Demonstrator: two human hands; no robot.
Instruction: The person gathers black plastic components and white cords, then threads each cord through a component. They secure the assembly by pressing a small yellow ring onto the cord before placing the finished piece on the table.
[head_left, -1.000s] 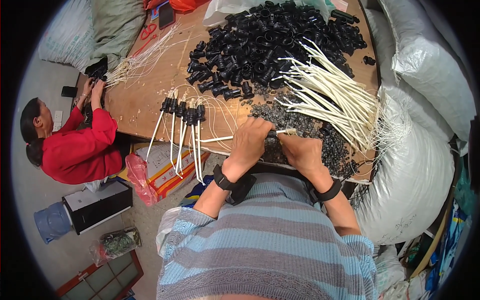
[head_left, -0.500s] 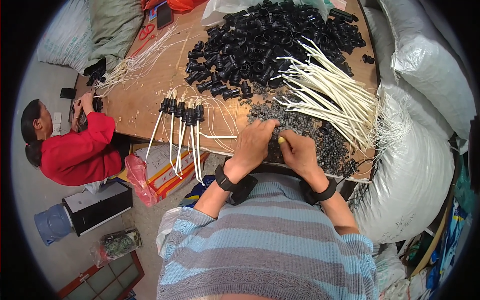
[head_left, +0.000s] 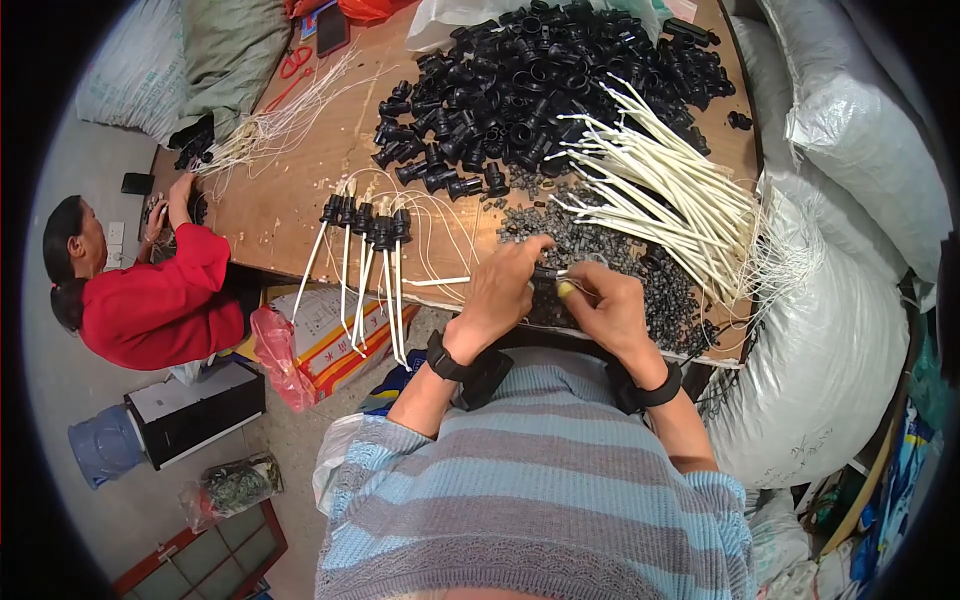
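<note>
Left fingers [head_left: 525, 250] and right fingers [head_left: 597, 277] are pinching a black part [head_left: 548, 273], likely light, stiff, best held mid-length; white tube [head_left: 436, 281] is pointing toward nine o'clock.

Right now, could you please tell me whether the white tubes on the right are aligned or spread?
Spread: the white tubes fan out unevenly toward the black fittings.

White tube [head_left: 437, 281] partly behind left hand [head_left: 498, 290]
</note>
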